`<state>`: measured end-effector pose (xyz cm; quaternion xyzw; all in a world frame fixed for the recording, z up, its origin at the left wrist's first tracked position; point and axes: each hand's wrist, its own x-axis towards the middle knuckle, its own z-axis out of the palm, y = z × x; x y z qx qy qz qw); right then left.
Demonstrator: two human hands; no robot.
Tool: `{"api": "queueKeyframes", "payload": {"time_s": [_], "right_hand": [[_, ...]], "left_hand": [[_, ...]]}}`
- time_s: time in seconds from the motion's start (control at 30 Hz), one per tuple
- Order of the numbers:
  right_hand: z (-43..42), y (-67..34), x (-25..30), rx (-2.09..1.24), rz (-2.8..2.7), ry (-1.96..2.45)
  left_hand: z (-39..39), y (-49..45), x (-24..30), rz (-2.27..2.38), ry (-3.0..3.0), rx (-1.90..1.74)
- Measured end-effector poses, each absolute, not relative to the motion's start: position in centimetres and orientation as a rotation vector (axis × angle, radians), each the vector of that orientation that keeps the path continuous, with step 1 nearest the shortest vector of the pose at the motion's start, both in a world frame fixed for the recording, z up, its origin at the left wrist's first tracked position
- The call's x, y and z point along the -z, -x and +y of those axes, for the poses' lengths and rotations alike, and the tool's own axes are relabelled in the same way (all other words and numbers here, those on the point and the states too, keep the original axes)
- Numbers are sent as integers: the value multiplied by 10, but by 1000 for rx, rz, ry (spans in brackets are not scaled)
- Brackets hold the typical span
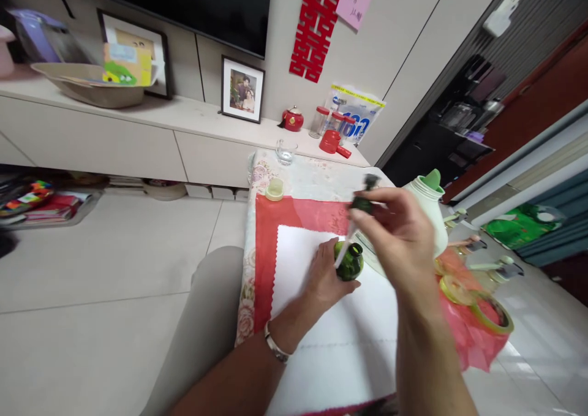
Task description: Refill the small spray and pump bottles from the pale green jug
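Note:
My left hand (pixel 324 275) is wrapped round a small green bottle (pixel 350 263) whose dark mouth is uncovered. Above it, my right hand (pixel 397 223) pinches a dark pump top (pixel 362 203) between thumb and fingers. A pale dip tube (pixel 345 244) slants down from the pump top, passing in front of the bottle; it is outside the mouth. The pump's head is blurred. Beneath my hands lies a white scalloped sheet (pixel 294 250) on a red cloth (pixel 266 238). A large pale green jar (pixel 427 208) with a green piece in its mouth stands behind my right hand.
Several pump bottles (pixel 498 272), a tape roll (pixel 493 312) and red film (pixel 478 339) are at the right. A yellowish cap (pixel 274 189) and a glass cup (pixel 286 152) sit at the table's far left. Behind stands a low cabinet (pixel 220 152) with picture frames and jars.

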<state>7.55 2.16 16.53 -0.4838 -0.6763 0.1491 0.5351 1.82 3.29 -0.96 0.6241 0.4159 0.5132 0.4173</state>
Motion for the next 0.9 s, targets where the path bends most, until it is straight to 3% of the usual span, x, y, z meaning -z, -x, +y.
{"api": "queueKeyframes", "payload": {"time_s": [0.13, 0.37, 0.9], "right_hand": [[7, -118, -158, -426, -1279, 936], [7, -129, -136, -328, -1169, 845], [7, -138, -63, -657, -1278, 1181]], "left_hand": [[33, -19, 16, 1032, -1606, -1277], [33, -19, 13, 1037, -1651, -1257], [32, -18, 0, 1059, -1685, -1206]]}}
